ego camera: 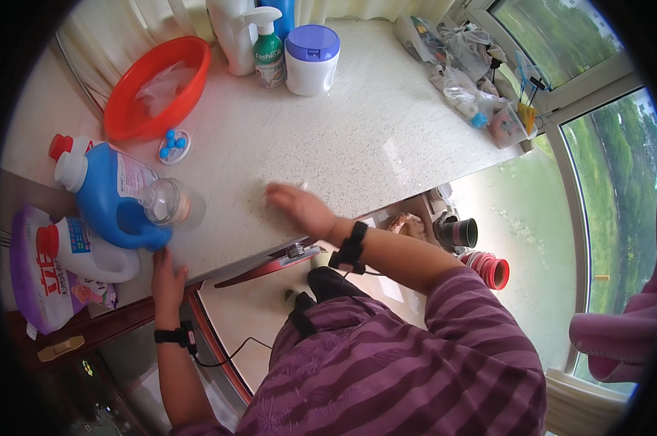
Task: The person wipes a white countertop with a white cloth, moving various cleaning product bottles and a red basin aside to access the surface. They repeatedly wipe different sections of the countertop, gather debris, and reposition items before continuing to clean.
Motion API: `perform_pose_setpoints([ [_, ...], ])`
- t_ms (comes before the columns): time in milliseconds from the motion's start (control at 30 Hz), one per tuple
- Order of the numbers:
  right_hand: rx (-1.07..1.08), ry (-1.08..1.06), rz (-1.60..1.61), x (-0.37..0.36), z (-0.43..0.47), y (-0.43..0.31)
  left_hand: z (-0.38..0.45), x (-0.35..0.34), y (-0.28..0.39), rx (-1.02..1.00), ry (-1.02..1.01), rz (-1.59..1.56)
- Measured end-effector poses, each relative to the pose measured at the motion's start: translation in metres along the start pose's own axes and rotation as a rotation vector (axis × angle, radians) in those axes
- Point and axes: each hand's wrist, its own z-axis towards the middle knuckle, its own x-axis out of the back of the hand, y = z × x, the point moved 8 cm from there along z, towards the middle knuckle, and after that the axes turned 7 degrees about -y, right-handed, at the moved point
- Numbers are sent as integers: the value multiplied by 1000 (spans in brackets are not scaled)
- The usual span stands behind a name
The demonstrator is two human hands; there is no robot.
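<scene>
My right hand [304, 210] is over the front part of a speckled white countertop [356, 131], blurred, with its fingers pointing left. A small pale bit shows beside its fingers; what it is, and whether the hand holds anything, I cannot make out. By the counter's front edge, my left hand [169, 280] has its thumb apart from its fingers. Its fingertips are at the lower end of a blue detergent jug [102, 185], and whether they touch it is unclear. Against that jug stands a clear bottle [184, 204]. Each wrist wears a black strap.
At the left are a white jug with a red cap [97, 253] and a purple detergent pack [39, 278]. Behind stand a red basin [159, 90], a dish of blue balls [174, 147], a green spray bottle [268, 54] and a purple-lidded tub [312, 65]. Bagged items [465, 87] line the window side.
</scene>
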Motion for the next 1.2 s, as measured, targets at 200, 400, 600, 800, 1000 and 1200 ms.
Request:
perform_pose_setpoints([
  [200, -303, -14, -324, 80, -36, 120, -7, -1, -3, 38, -14, -12],
  [400, -776, 176, -390, 222, -81, 237, -9, 4, -1, 58, -6, -33],
  [600, 41, -167, -11, 66, 29, 72, -3, 3, 3, 54, -49, -37],
  [800, -116, -228, -304, 97, 28, 155, -14, -1, 2, 117, -32, -59],
  [1000, -394, -152, -424, 173, 55, 277, -20, -2, 83, 30, 135, -70],
  [1200, -572, -35, -496, 198, 67, 341, 40, 15, 208, -281, -19, -151],
])
